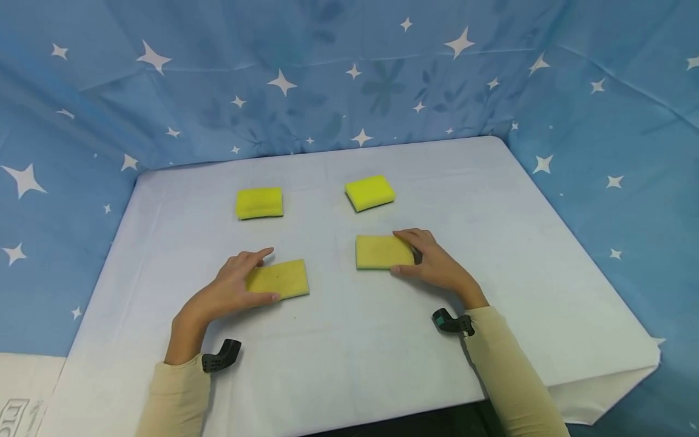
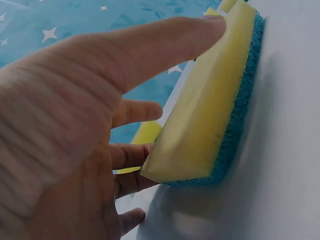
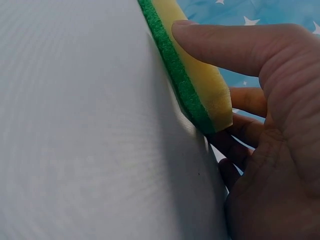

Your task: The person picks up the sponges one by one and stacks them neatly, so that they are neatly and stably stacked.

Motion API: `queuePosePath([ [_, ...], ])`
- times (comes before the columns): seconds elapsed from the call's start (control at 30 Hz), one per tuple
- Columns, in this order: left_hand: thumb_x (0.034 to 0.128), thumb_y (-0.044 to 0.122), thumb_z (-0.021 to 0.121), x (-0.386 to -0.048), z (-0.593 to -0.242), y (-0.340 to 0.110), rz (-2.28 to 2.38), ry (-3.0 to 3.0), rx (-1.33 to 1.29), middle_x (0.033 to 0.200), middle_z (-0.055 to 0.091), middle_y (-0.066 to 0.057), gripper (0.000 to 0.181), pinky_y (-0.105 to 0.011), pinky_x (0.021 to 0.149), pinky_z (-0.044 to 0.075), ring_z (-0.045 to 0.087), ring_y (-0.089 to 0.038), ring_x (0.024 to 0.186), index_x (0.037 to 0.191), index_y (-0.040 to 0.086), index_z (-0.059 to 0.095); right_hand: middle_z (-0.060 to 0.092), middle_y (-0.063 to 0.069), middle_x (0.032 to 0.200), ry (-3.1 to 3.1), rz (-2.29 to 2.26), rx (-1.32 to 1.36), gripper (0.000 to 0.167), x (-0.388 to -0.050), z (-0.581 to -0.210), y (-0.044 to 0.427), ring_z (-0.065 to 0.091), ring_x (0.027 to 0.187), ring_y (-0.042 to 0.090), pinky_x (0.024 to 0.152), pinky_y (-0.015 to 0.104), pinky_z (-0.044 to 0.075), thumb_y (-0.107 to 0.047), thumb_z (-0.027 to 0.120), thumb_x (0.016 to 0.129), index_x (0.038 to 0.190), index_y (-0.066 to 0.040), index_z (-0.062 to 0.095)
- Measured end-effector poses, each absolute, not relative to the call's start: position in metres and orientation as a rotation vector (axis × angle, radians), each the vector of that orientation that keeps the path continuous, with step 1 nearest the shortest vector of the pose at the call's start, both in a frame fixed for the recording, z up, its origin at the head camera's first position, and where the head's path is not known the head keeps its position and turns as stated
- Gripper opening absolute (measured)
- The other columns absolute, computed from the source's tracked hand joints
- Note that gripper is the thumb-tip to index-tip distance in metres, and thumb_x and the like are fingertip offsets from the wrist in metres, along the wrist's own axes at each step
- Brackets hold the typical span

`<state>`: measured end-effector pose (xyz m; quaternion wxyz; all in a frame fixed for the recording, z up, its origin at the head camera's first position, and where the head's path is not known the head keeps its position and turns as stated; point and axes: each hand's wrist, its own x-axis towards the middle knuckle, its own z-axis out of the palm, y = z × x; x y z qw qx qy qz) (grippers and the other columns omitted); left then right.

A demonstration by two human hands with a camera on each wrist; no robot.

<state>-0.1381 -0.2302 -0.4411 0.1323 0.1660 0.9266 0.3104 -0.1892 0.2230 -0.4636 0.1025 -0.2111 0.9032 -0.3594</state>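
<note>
Because my left hand (image 1: 230, 288) end-grips one sponge (image 1: 286, 278), my right hand (image 1: 438, 263) another sponge (image 1: 377, 252) right of it, either may twist.

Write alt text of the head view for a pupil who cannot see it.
The left hand holds one yellow sponge, the right hand another, at a white table. Two more sponges lie farther back, before a blue starry cloth.

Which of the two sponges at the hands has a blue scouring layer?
The near-left sponge, at the left hand: its scouring layer is blue, whereas the near-right sponge, at the right hand, has a green layer.
</note>
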Motion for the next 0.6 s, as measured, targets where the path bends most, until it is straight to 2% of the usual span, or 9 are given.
queuePosePath([
  [0.13, 0.0872, 0.054, 0.085, -0.1391, -0.4423, -0.2285, 0.86, 2.704, 0.502, 0.146, 0.051, -0.021, 0.1, -0.066, 0.111, 0.034, 0.042, -0.044, 0.136, 0.165, 0.012, 0.038, 0.042, 0.019, 0.161, 2.677, -1.053, -0.628, 0.085, -0.1894, -0.4638, 0.2238, 0.033, 0.149, 0.04, 0.12, 0.066, 0.029, -0.039, 0.084, 0.094, 0.162, -0.007, 0.045],
  [0.3, 0.0843, 0.051, 0.088, -0.1383, -0.4414, -0.2263, 0.884, 2.722, 0.483, 0.142, 0.054, -0.021, 0.103, -0.064, 0.112, 0.033, 0.045, -0.043, 0.133, 0.162, 0.007, 0.038, 0.042, 0.019, 0.161, 2.675, -1.05, -0.628, 0.084, -0.1901, -0.4639, 0.2234, 0.033, 0.149, 0.04, 0.12, 0.066, 0.029, -0.04, 0.083, 0.095, 0.162, -0.007, 0.045],
  [0.6, 0.0818, 0.043, 0.091, -0.1348, -0.4407, -0.2233, 0.878, 2.743, 0.442, 0.14, 0.054, -0.019, 0.089, -0.059, 0.108, 0.037, 0.047, -0.039, 0.126, 0.149, 0.003, 0.049, 0.042, 0.017, 0.162, 2.666, -1.045, -0.61, 0.086, -0.1905, -0.4649, 0.2233, 0.033, 0.15, 0.037, 0.121, 0.064, 0.028, -0.039, 0.085, 0.093, 0.163, -0.009, 0.045],
])
